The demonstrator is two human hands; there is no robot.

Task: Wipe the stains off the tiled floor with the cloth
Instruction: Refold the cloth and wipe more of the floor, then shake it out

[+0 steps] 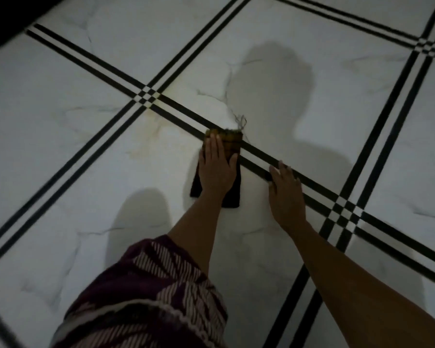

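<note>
A dark folded cloth [232,143] with a brown checked far end lies flat on the white marble-look tiled floor [91,172]. My left hand [216,169] presses on it with straight fingers, palm down. My right hand [285,192] rests flat on the bare floor just right of the cloth, fingers over a black stripe. Faint yellowish stains [146,141] spread on the tile to the left of the cloth, near the stripe crossing [146,96].
Black double stripes [387,121] cross the floor in a grid. A loose thread [241,121] trails from the cloth's far end. My patterned maroon garment [146,297] fills the lower left. A dark edge [0,21] runs along the top left corner.
</note>
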